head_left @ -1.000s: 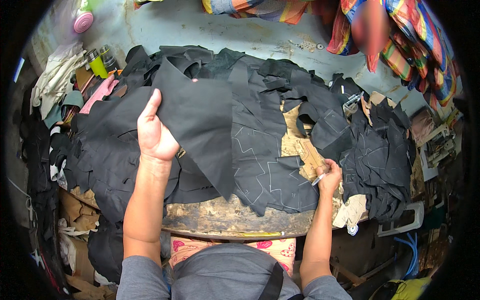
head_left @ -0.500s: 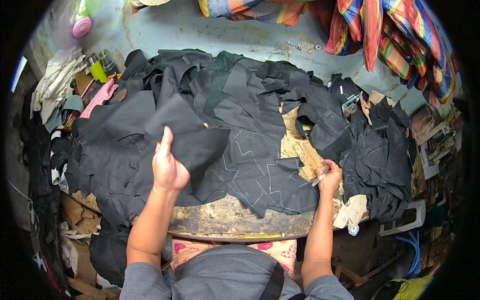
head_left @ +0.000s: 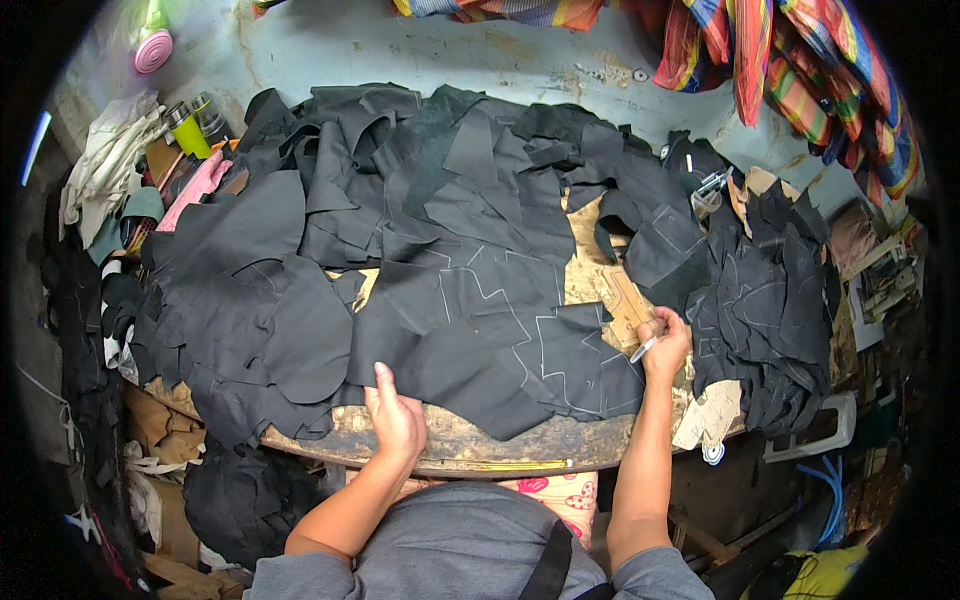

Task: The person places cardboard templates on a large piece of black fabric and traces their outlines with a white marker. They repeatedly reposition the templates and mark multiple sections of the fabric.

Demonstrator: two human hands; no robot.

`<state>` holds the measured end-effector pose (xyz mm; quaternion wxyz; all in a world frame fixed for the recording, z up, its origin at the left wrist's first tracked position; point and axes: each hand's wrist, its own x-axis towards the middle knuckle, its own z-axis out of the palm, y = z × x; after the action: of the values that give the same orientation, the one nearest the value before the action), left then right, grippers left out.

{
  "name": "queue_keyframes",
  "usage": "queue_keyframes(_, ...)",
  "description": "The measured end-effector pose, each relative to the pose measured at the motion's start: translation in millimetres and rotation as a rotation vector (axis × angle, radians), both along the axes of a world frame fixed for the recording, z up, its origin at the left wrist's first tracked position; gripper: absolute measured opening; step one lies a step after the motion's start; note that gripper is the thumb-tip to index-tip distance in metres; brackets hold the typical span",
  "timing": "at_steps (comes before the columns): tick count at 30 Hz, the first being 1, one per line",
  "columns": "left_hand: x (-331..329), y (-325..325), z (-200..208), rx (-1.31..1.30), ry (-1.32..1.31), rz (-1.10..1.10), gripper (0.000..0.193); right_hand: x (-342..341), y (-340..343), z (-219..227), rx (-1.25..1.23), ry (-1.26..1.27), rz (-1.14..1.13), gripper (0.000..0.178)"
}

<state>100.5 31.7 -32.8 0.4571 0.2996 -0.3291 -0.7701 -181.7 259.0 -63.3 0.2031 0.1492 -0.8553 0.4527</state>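
A wide black leather sheet (head_left: 470, 330) with pale drawn outlines lies over the front middle of the worktable. My left hand (head_left: 398, 415) grips its near left edge, thumb on top, with the other fingers partly hidden. My right hand (head_left: 664, 342), at the sheet's right edge, pinches a slim silver-white pen (head_left: 642, 350). The same fingers touch the end of a tan cardboard pattern piece (head_left: 627, 300), which lies partly over bare wood.
Black leather pieces heap up at the left (head_left: 230, 250), the back and the right (head_left: 765, 300). A cream cut-out pattern (head_left: 710, 412) hangs at the front right edge. A yellow-black strip (head_left: 515, 465) runs along the table's front edge (head_left: 440, 445). A lime bottle (head_left: 188, 133) stands back left.
My left hand has come down and right to the table's front edge, laying the lifted leather flat. A gap of wood now shows left of the sheet. My right hand keeps the pen and pattern piece.
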Motion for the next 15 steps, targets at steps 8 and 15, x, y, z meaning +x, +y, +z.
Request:
queue_keyframes(8,60,-15,42,0.078,-0.66,-0.746,0.038,-6,2,-11,-0.077,-0.076,0.001,0.035)
queue_keyframes(15,-3,-114,95,-0.745,-0.728,-0.581,0.031,-2,0,-5,-0.027,-0.069,-0.029,0.033)
